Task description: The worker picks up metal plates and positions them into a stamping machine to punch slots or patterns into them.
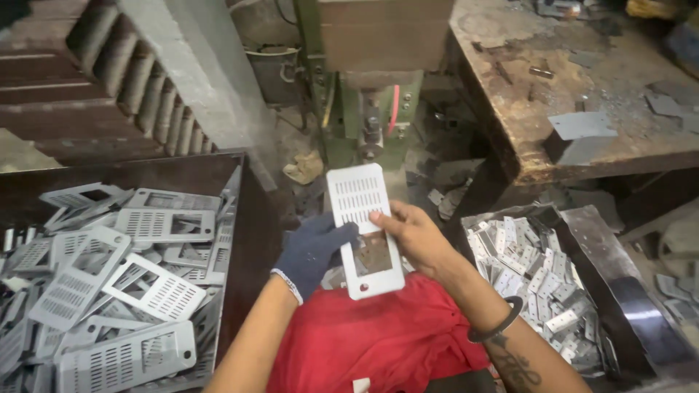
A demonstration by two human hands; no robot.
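While both hands grip it, slotted plate [364, 231] between them

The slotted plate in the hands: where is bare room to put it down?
Bare patch: the workbench front edge, beside the flat metal sheet. Crowded: the left bin heaped with plates, the right bin full of small pieces. Both hands, left and right, hold the slotted plate.

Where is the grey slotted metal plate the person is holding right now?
In the head view, the grey slotted metal plate sits centre frame, held between the gloved left hand and bare right hand, above the red cloth and before the green press machine.
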